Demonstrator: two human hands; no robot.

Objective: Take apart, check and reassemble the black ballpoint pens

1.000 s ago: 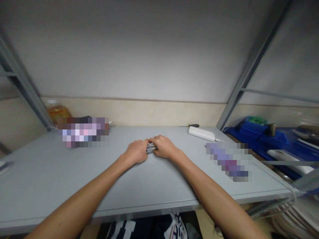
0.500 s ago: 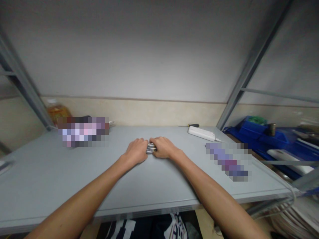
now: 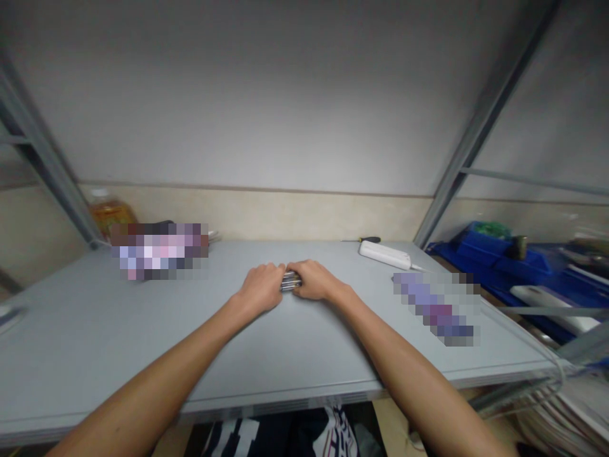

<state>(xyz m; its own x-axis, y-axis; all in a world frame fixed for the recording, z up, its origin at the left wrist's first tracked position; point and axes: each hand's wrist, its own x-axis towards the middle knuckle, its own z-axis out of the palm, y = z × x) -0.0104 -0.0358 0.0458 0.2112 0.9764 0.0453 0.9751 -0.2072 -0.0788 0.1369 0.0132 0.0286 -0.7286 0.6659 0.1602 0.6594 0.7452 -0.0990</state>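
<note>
A bundle of several thin, shiny metal rods [image 3: 289, 282] lies crosswise between my hands, over the middle of the grey table [image 3: 280, 349]. My left hand [image 3: 264, 285] is closed around the left end. Around the other end, my right hand [image 3: 311, 279] is wrapped with its fingers curled. Only the short middle stretch of the rods shows, and both ends are hidden inside the fists. What kind of rods they are is too small to tell.
A white power strip [image 3: 384, 255] and a screwdriver [image 3: 370, 240] lie at the back right. Blurred-out items sit on both sides. A bottle of amber liquid [image 3: 111, 212] stands at the back left. Beyond the right frame post [image 3: 457, 162] are blue trays [image 3: 485, 251].
My right hand and the rods have shifted very slightly to the right. Both hands keep their hold, and the surroundings look the same.
</note>
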